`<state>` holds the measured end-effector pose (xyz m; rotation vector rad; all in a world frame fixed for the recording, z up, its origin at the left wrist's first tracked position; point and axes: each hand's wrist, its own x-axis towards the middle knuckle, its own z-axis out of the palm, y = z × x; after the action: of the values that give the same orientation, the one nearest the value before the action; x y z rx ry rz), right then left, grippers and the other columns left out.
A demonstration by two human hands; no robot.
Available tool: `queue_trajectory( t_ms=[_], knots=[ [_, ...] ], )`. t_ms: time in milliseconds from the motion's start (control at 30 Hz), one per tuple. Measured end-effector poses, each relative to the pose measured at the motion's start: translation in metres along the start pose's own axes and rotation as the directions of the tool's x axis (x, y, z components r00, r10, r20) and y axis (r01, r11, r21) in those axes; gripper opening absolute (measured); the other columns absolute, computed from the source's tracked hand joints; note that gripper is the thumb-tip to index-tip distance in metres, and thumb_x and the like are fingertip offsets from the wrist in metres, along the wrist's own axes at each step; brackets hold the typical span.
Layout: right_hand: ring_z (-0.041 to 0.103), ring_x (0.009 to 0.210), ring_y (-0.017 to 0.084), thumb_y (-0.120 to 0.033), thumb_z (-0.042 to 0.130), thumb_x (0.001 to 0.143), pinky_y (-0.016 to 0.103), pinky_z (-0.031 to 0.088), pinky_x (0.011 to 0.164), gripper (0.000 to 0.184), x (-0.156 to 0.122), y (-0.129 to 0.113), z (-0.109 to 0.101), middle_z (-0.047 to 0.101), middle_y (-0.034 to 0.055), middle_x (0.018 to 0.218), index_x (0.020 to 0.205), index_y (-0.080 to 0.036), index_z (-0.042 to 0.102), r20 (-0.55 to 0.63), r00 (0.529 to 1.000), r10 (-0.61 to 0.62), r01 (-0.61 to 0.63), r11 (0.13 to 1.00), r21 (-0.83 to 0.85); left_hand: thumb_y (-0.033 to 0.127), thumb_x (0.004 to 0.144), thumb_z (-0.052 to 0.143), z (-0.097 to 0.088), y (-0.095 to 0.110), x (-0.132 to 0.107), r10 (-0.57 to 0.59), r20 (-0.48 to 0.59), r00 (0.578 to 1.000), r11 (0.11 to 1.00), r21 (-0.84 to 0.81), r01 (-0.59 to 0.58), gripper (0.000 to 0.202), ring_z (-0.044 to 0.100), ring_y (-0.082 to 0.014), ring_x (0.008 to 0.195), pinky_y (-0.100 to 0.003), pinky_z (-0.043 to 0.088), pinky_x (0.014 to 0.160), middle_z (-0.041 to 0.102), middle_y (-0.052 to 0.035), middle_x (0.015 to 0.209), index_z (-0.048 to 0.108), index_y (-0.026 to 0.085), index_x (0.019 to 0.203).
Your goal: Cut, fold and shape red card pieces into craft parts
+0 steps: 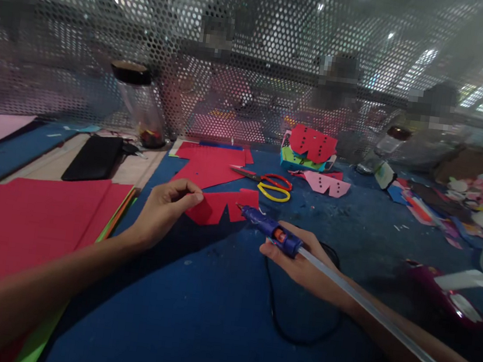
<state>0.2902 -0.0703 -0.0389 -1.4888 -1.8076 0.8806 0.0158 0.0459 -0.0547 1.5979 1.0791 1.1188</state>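
Note:
Between thumb and fingers, my left hand point(168, 207) pinches the left end of a red paper cutout point(209, 207) with a V-shaped notch in its lower edge. My right hand point(301, 265) is wrapped round a blue glue gun point(268, 228), its nozzle over the right end of the cutout; whether the tip touches the paper I cannot tell. A long clear glue stick point(367, 308) runs out of the gun's back towards the lower right. Just beyond the cutout lie scissors point(273, 188) with red and yellow handles, beside red sheets point(212, 165).
Red paper point(29, 219) is stacked at left, near a black phone point(93, 158). A jar point(142, 107) stands behind. Red cutouts point(312, 144) rest on a small box, with a pink cutout point(327, 184) in front. A cable point(272, 308) loops below my right hand. Perforated metal backs the table.

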Motion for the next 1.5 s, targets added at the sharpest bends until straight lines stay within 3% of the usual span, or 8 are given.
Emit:
queue_trajectory(
  t_ms=[333, 533, 867, 967, 1167, 1500],
  knots=[
    [0.063, 0.074, 0.018, -0.052, 0.071, 0.086, 0.027, 0.048, 0.062, 0.029, -0.008, 0.000, 0.007, 0.068, 0.0011, 0.078, 0.093, -0.023, 0.071, 0.125, 0.987, 0.100, -0.104, 0.994, 0.028, 0.029, 0.079, 0.072, -0.006, -0.020, 0.011, 0.007, -0.098, 0.995, 0.996, -0.084, -0.016, 0.012, 0.052, -0.0132, 0.065, -0.025, 0.038, 0.061, 0.060, 0.0016, 0.069, 0.069, 0.020, 0.072],
    [0.059, 0.067, 0.014, -0.050, 0.072, 0.087, 0.024, 0.044, 0.060, 0.030, -0.007, -0.010, 0.003, 0.065, -0.0012, 0.075, 0.086, -0.021, 0.067, 0.319, 0.946, 0.053, -0.065, 0.997, 0.030, 0.028, 0.078, 0.071, -0.008, -0.017, 0.015, -0.017, -0.135, 0.991, 0.990, -0.143, -0.002, 0.011, 0.055, -0.0140, 0.070, -0.025, 0.043, 0.064, 0.061, 0.0005, 0.073, 0.068, 0.020, 0.072],
    [0.056, 0.069, 0.014, -0.047, 0.075, 0.086, 0.023, 0.045, 0.060, 0.026, 0.002, -0.015, 0.011, 0.064, -0.0017, 0.079, 0.090, -0.022, 0.068, 0.381, 0.919, 0.100, -0.138, 0.988, 0.074, 0.026, 0.073, 0.072, -0.014, -0.023, 0.025, -0.027, -0.216, 0.976, 0.976, -0.215, -0.020, 0.009, 0.050, -0.0132, 0.066, -0.025, 0.040, 0.059, 0.057, 0.0010, 0.069, 0.069, 0.020, 0.068],
    [0.057, 0.069, 0.014, -0.046, 0.076, 0.084, 0.023, 0.046, 0.060, 0.025, 0.010, -0.017, 0.014, 0.065, -0.0014, 0.079, 0.088, -0.022, 0.069, 0.371, 0.926, 0.073, -0.111, 0.990, 0.082, 0.026, 0.070, 0.073, -0.015, -0.025, 0.029, -0.059, -0.254, 0.965, 0.973, -0.231, -0.002, 0.007, 0.051, -0.0135, 0.065, -0.025, 0.040, 0.058, 0.059, 0.0011, 0.068, 0.069, 0.021, 0.066],
    [0.063, 0.074, 0.019, -0.062, 0.066, 0.088, 0.029, 0.048, 0.065, 0.040, 0.020, -0.013, 0.019, 0.065, 0.0015, 0.079, 0.090, -0.023, 0.074, 0.296, 0.950, 0.097, -0.067, 0.992, -0.109, 0.027, 0.068, 0.073, -0.019, -0.028, 0.033, -0.100, -0.311, 0.945, 0.965, -0.261, 0.016, 0.010, 0.051, -0.0126, 0.065, -0.026, 0.037, 0.057, 0.058, 0.0022, 0.068, 0.066, 0.020, 0.066],
    [0.063, 0.077, 0.019, -0.058, 0.061, 0.093, 0.031, 0.048, 0.069, 0.037, 0.030, -0.007, 0.015, 0.068, 0.0009, 0.083, 0.095, -0.023, 0.070, 0.264, 0.965, 0.007, 0.007, 0.999, -0.053, 0.022, 0.077, 0.066, -0.033, -0.020, 0.042, -0.103, -0.364, 0.926, 0.952, -0.305, -0.014, 0.011, 0.050, -0.0113, 0.075, -0.025, 0.041, 0.067, 0.055, 0.0021, 0.072, 0.057, 0.016, 0.075]
  ],
)
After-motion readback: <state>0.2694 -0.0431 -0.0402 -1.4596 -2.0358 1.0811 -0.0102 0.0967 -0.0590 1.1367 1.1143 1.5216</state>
